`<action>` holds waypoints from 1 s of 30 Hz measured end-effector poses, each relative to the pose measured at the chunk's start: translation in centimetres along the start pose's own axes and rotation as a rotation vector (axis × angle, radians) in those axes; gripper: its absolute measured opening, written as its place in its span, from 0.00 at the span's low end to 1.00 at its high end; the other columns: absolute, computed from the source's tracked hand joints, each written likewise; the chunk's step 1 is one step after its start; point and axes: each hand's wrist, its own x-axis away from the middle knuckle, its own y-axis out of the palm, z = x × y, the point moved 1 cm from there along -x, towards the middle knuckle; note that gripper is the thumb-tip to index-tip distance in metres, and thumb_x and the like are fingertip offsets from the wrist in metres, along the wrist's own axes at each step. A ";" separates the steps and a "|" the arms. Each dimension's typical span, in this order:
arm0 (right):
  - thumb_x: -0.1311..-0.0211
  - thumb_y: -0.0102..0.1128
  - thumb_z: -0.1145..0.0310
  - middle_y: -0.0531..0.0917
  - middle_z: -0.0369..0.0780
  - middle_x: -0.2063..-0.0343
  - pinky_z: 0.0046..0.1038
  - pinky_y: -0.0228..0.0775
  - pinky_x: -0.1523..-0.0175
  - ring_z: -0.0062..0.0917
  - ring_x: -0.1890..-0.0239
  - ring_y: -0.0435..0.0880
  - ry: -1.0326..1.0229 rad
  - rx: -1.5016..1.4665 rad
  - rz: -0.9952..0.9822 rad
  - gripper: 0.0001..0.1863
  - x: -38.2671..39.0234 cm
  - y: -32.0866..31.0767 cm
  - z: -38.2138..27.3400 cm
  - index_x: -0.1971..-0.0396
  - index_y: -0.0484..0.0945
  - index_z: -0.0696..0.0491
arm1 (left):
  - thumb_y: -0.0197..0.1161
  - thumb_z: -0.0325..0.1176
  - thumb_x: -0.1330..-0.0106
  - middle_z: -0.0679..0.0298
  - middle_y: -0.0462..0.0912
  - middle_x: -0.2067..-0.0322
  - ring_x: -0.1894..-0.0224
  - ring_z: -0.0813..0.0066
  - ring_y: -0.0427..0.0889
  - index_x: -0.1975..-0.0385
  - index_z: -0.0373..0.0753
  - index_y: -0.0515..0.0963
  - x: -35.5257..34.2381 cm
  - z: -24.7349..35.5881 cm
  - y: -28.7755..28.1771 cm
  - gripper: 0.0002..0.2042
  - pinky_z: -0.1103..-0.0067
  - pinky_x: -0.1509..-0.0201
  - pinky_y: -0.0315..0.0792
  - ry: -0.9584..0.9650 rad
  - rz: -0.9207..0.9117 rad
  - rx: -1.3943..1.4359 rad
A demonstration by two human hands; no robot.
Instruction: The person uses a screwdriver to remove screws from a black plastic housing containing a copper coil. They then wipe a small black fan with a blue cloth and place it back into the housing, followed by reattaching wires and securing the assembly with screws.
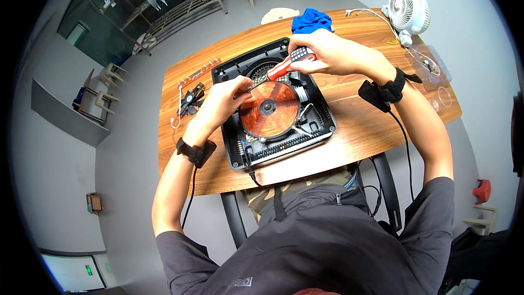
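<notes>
While the right hand (316, 53) is wrapped around the black-and-red handle of a screwdriver (281, 69), the left hand (226, 98) is down at the other end of it, right by the rim of a copper coil (269, 112). Left thumb and fingertips are drawn in close together next to the shaft, but honestly can't tell if they're pinching the shaft itself or some little bit beside it, since the fingers cover the tip.

Coil sits flat inside an open black case (321, 102), pretty much mid-case, and the whole thing lies on a wood desk (365, 125) right in front of the person. Some pale wires (302, 121) stick out on the coil's right side, and a round black grille (261, 69) shows just behind it.

Around it: a little black fan (191, 99) with leads just left of the case, a blue cloth (312, 21) past the far edge of the case, and a white fan (406, 8) way off at the far right corner. Both wrists wear black straps with cables hanging down
</notes>
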 end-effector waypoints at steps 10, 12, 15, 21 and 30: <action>0.31 0.70 0.56 0.80 0.44 0.71 0.31 0.73 0.63 0.33 0.70 0.81 -0.009 0.002 0.008 0.19 0.3 0.0 0.1 0.58 0.80 0.58 | 0.71 0.26 0.35 0.57 0.86 0.65 0.63 0.61 0.88 0.50 0.39 0.80 -0.2 1.2 -0.3 0.14 0.71 0.57 0.82 0.042 -0.025 -0.137; 0.31 0.70 0.56 0.81 0.44 0.71 0.31 0.73 0.62 0.33 0.69 0.81 -0.019 0.009 0.005 0.19 0.3 0.0 0.2 0.58 0.80 0.58 | 0.71 0.27 0.35 0.56 0.86 0.64 0.62 0.58 0.88 0.51 0.39 0.80 -0.2 0.5 -0.2 0.14 0.70 0.57 0.82 0.119 -0.023 -0.211; 0.30 0.66 0.50 0.84 0.47 0.76 0.33 0.74 0.65 0.35 0.72 0.85 -0.096 0.019 0.036 0.24 0.2 0.1 0.6 0.55 0.81 0.59 | 0.70 0.28 0.35 0.56 0.86 0.62 0.61 0.56 0.88 0.51 0.39 0.81 -0.1 0.3 -0.1 0.13 0.69 0.57 0.82 0.161 -0.024 -0.261; 0.32 0.70 0.57 0.81 0.45 0.72 0.31 0.74 0.63 0.33 0.70 0.82 0.004 -0.014 0.016 0.18 0.5 0.3 -0.2 0.58 0.80 0.58 | 0.71 0.28 0.36 0.57 0.86 0.61 0.60 0.57 0.87 0.51 0.40 0.81 0.0 1.0 0.0 0.14 0.69 0.55 0.82 0.136 -0.005 -0.212; 0.32 0.70 0.55 0.81 0.43 0.71 0.30 0.73 0.61 0.30 0.68 0.82 0.027 0.001 -0.007 0.19 1.2 0.3 -0.5 0.59 0.80 0.57 | 0.73 0.29 0.38 0.58 0.86 0.59 0.59 0.59 0.87 0.48 0.41 0.82 0.0 1.4 0.9 0.18 0.69 0.55 0.82 0.178 0.015 -0.278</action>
